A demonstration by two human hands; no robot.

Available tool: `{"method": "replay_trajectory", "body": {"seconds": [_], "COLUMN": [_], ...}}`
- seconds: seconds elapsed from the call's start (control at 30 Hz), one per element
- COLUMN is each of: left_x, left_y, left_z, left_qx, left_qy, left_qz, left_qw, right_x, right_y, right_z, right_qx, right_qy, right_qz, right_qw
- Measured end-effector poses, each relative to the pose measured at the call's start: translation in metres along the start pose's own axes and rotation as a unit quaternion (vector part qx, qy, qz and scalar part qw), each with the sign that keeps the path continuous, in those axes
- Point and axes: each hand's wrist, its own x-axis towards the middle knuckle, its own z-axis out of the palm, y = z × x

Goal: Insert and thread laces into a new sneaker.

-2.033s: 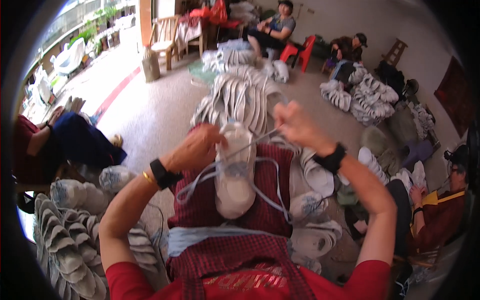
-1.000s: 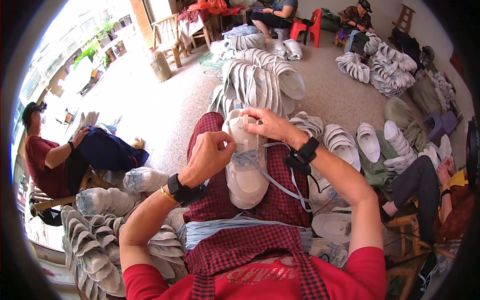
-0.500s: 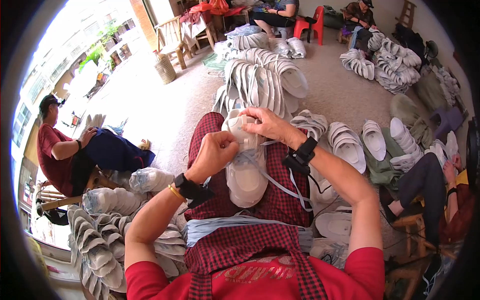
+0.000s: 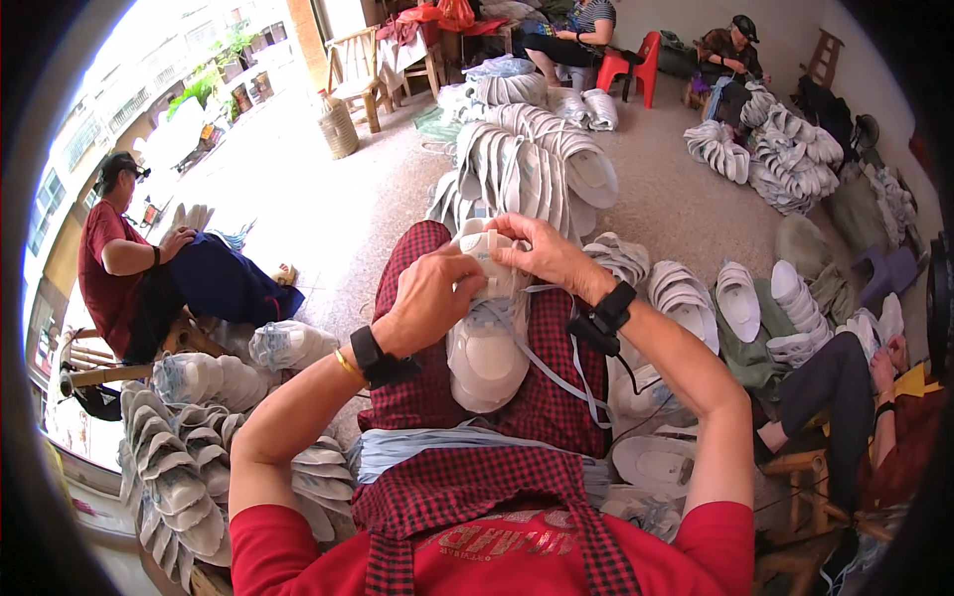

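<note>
Right now a white shoe (image 4: 487, 370) lies on the seated person's lap, its rounded toe toward the belly and its tongue end pointing away. From where I stand, the left hand (image 4: 429, 298) is over the shoe's left side, just past the toe, its fingers bent and the thumb close to them; I can't tell whether they pinch anything. Across from it, the right hand (image 4: 545, 256) reaches in over the far end from the right, thumb and curled fingers gripping the tongue, so the shoe sits below and between the two hands. A pale blue lace (image 4: 558, 379) trails from its right side over the red-and-black checked cloth (image 4: 417, 397) on the knees, and more pale laces (image 4: 427, 447) lie bundled across the waist. Just beyond the knees, a row of white uppers (image 4: 507, 164) leans in close ranks on the floor; stacked uppers (image 4: 686, 298) are on the right, and a bigger heap (image 4: 179, 477) on the left. Farther out, a co-worker (image 4: 109, 268) sits at the left with dark blue cloth (image 4: 224, 278) over the lap, and a red chair (image 4: 641, 70) stands toward the back.
</note>
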Motion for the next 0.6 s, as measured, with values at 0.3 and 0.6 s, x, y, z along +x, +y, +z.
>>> {"method": "replay_trajectory", "body": {"seconds": [0.3, 0.6], "left_x": [-0.011, -0.012], "left_y": [-0.008, -0.006], "left_z": [0.008, 0.020], "left_qx": [0.066, 0.007], "left_qy": [0.080, 0.103], "left_qz": [-0.071, 0.004], "left_qw": [0.992, 0.995], "right_x": [-0.040, -0.037], "right_y": [-0.030, -0.033], "right_z": [0.013, 0.029], "right_qx": [-0.199, -0.321], "right_qy": [0.140, 0.091], "right_qz": [-0.122, -0.201], "right_qw": [0.962, 0.921]}}
